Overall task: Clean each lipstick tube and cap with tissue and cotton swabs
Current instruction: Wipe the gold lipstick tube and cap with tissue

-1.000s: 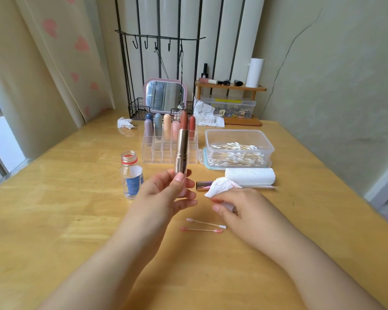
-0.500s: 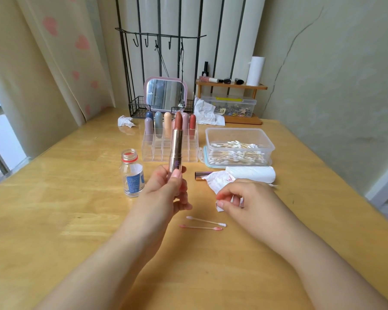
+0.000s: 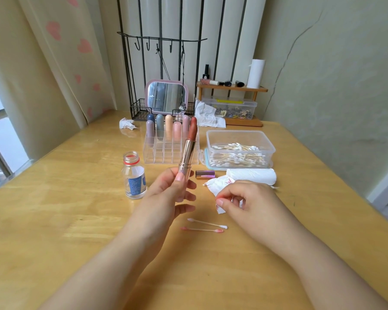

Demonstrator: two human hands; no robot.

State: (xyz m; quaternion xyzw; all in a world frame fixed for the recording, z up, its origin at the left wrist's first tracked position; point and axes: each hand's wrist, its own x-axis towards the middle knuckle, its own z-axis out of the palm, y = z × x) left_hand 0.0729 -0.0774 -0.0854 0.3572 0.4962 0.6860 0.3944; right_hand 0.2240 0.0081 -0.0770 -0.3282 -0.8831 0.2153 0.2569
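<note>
left hand [image 3: 166,193] holds the open lipstick [image 3: 188,153] upright, right hand [image 3: 246,204] pinching what looks like the crumpled tissue [image 3: 220,183] on the table [image 3: 54,220]

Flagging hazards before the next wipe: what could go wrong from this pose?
1. The lipstick is uncapped and extended in the left hand; a wipe with the tissue held in the right hand could smear or snap the bullet.
2. The open bottle stands uncapped close beside the left wrist; a nudge might tip it.
3. The cap lies on its side on the table and may roll.
</note>
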